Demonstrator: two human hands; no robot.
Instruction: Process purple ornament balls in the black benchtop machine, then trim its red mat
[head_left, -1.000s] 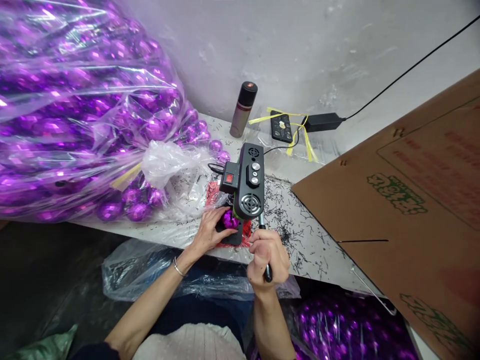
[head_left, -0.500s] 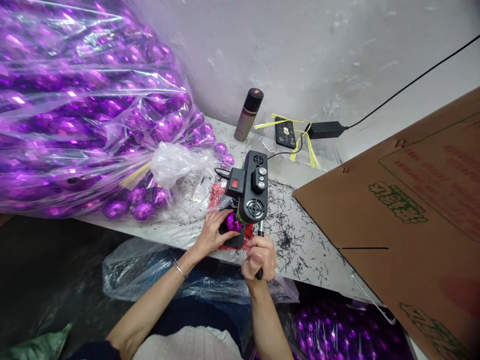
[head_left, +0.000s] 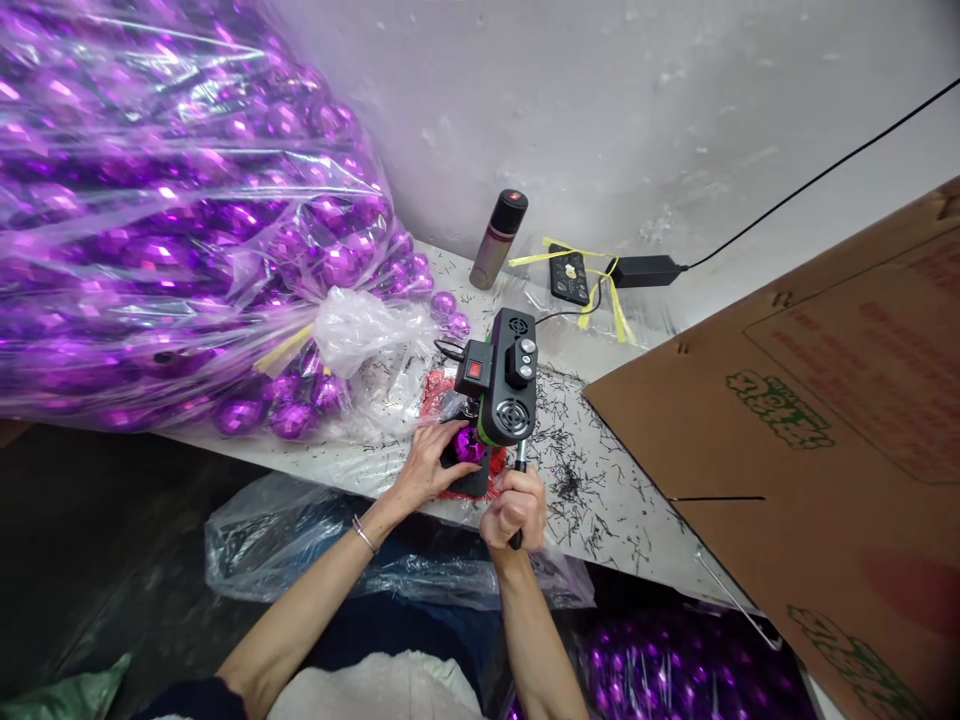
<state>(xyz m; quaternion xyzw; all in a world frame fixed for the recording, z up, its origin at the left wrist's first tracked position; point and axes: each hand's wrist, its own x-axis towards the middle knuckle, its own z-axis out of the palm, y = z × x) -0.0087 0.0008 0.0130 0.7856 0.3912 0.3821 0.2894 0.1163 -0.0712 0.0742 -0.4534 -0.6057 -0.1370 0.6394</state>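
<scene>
A small black bench press (head_left: 512, 375) with round vents, silver knobs and a red switch stands on the table. Beneath its front end, on the black base, sits a shiny purple bauble (head_left: 469, 444). My left hand (head_left: 429, 462) grips the bauble from the left between thumb and fingers. Wrapped around the black-handled lever (head_left: 520, 458) at the press's right front is my right hand (head_left: 515, 511). The underside of the press hides the top of the bauble.
A big clear bag of purple baubles (head_left: 172, 230) fills the left. Behind the press stand a bottle (head_left: 499, 240), a phone (head_left: 568, 274) and a black power adapter (head_left: 646, 271). A cardboard box (head_left: 795, 430) leans at right. Small black bits (head_left: 574, 480) litter the white table.
The view has shifted slightly. Both hands keep their holds on the bauble and the lever, with no clear movement of either.
</scene>
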